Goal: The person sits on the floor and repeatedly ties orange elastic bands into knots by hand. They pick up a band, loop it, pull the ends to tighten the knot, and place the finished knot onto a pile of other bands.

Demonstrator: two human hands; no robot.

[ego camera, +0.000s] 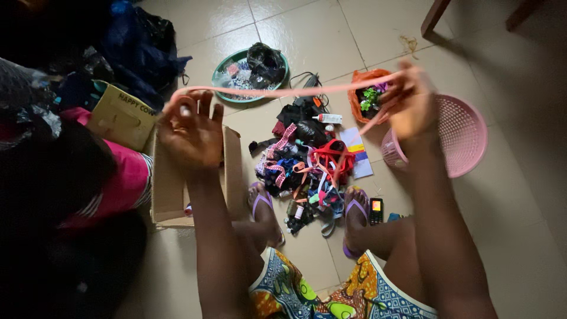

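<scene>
A long pink ribbon (295,90) is stretched taut between my two raised hands. My left hand (190,130) pinches one end between thumb and fingers, above a cardboard box (168,195). My right hand (410,103) grips the other end, and the ribbon's tail hangs down from it toward a pile of mixed ribbons and trims (304,165) on the tiled floor in front of my feet.
A pink plastic basket (466,136) lies on its side at the right. A green bowl (227,65) with a black bag, an orange bag (363,88), a small phone (376,211) and dark bags at the back left surround the pile. Another person in pink sits left.
</scene>
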